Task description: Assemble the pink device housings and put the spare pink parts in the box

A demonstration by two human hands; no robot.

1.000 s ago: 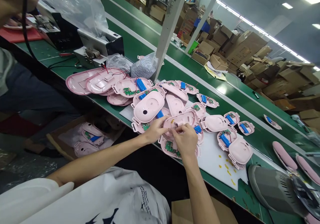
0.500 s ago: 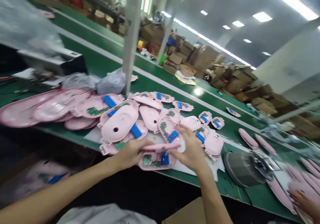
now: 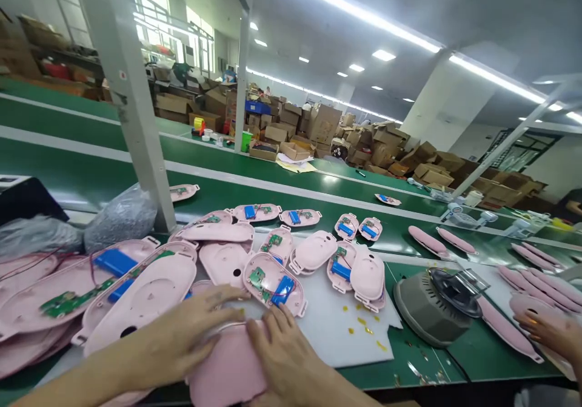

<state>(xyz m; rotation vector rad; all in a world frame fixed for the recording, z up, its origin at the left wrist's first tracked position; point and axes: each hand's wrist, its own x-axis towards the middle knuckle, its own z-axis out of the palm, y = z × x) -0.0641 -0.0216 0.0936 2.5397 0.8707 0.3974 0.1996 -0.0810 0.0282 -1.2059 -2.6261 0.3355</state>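
Note:
Between my two hands is a smooth pink plastic casing [image 3: 231, 364], its outer face toward me. My left hand [image 3: 195, 328] grips its left and upper edge with bent fingers. On the other side, my right hand [image 3: 284, 349] holds the right edge, thumb over the top. Just beyond my fingers lies an opened pink casing half [image 3: 262, 266] with a green circuit board [image 3: 258, 278] and a blue battery [image 3: 282, 290]. Left of my hands, a pink cover with a dark round hole [image 3: 152, 301] rests on other halves. Whatever lies beneath the held casing is hidden.
Several more casing halves lie on a white foam sheet [image 3: 318, 322] with yellow scraps. A grey motor-like device [image 3: 427, 304] stands at right, beside closed pink casings [image 3: 509, 331]. Another person's hand [image 3: 548, 331] touches one there. A metal post [image 3: 140, 116] rises behind the left pile.
The view has swung to the right and levelled. The casing in my hands, seen edge-on before over a half with a board and battery, now shows its broad smooth face.

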